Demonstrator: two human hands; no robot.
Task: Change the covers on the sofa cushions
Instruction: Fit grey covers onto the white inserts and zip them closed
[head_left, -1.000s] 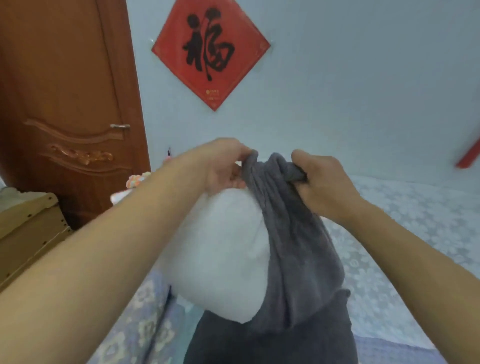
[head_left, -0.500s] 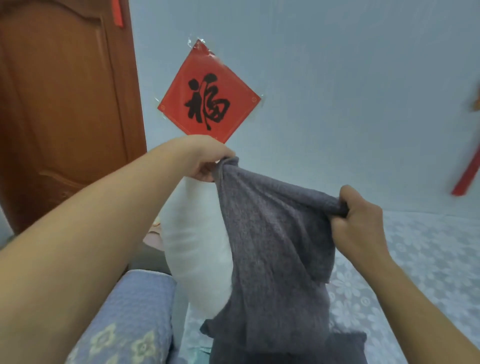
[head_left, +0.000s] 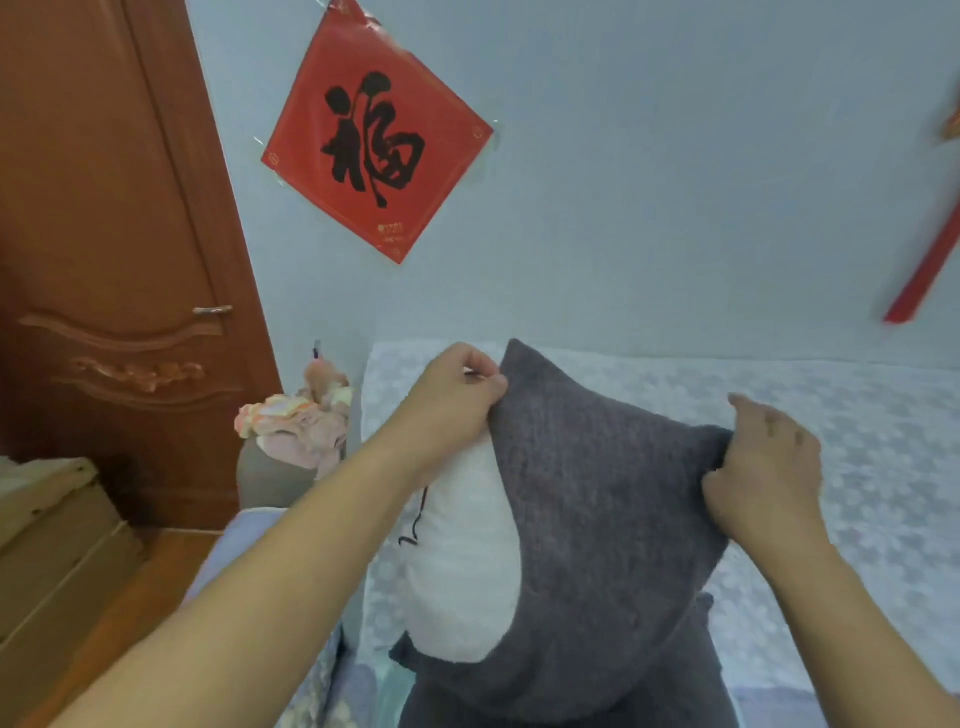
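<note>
We pinch the cover (head_left: 597, 519) with both hands: left hand (head_left: 452, 405) at 10 o'clock, right hand (head_left: 763, 467) at 3; the insert (head_left: 462, 561) shows below the left.

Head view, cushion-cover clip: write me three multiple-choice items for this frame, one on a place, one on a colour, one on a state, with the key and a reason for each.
1. Where does the red diamond-shaped paper hang?
A. On the wooden door
B. On the pale wall right of the door
C. On the sofa back

2. What colour is the cover held by the two hands?
A. Dark grey
B. Yellow
C. Red

3. How far is the white cushion insert covered?
A. Fully bare
B. Fully enclosed
C. Partly covered, its left side showing

Key:
1 B: the red paper is on the wall, beside the door.
2 A: the cover pinched by the left hand and gripped by the right hand is dark grey.
3 C: the insert shows at the cover's open left side.
</note>
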